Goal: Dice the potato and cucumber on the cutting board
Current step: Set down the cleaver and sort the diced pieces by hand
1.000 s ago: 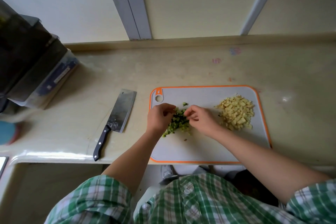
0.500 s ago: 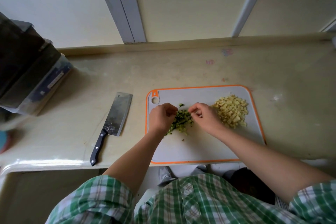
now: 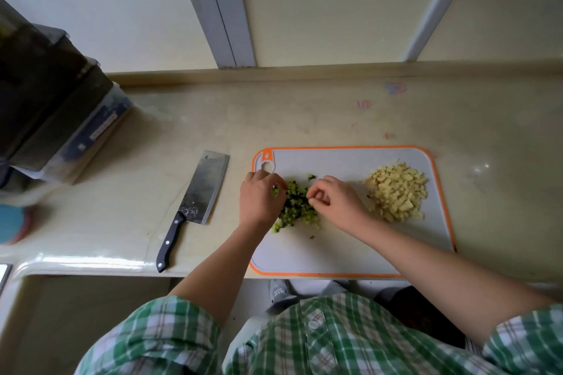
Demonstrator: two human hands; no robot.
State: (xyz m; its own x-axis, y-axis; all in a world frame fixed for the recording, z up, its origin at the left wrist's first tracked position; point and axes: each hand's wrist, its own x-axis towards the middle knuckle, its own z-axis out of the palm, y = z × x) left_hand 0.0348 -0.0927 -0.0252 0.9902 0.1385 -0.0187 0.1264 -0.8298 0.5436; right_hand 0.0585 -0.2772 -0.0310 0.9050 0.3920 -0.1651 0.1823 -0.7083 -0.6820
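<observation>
Though tiny, blocky green cucumber cubes (image 3: 297,207)

A cleaver (image 3: 201,192) lies on the beige counter (image 3: 304,119); dark stacked containers (image 3: 54,106) stand left.

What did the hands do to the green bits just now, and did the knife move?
Hardly anything moved. The left hand and right hand stay on either side of the cucumber pile, fingers curled into it; their fingertips sit slightly further apart now. Whether they pinch pieces is too small to tell. The knife, potato pile and cutting board stayed put.
</observation>
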